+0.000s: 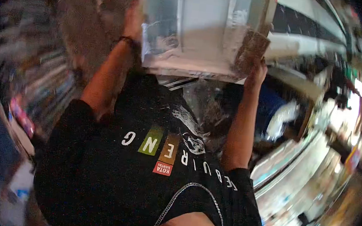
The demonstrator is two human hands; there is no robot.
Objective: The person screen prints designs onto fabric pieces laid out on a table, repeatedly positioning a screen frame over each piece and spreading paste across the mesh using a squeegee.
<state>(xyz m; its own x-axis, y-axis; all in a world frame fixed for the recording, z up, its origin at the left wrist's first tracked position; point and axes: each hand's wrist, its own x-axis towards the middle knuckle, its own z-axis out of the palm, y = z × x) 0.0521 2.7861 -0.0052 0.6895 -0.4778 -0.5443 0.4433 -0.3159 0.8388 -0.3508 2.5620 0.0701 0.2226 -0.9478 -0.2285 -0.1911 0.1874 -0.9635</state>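
Note:
A large pale rectangular panel (pixel 206 36) with a raised frame-like border and smeared grey and white patches is held up in front of my body. My left hand (pixel 133 21), a dark band at its wrist, grips the left edge of the panel, its fingers partly hidden and blurred. At the lower right corner my right hand (pixel 256 72) is closed around a brown block (pixel 253 48), which lies against the panel's surface and right border. Whether the right fingers also hold the panel's edge cannot be made out.
Blurred stacked items (pixel 39 71) stand at the left. A blue object (pixel 269 96) lies beyond my right forearm. Long pale boards or sheets (pixel 290 168) stretch along the lower right. A pale beam (pixel 299 83) and cluttered bright things are at the upper right.

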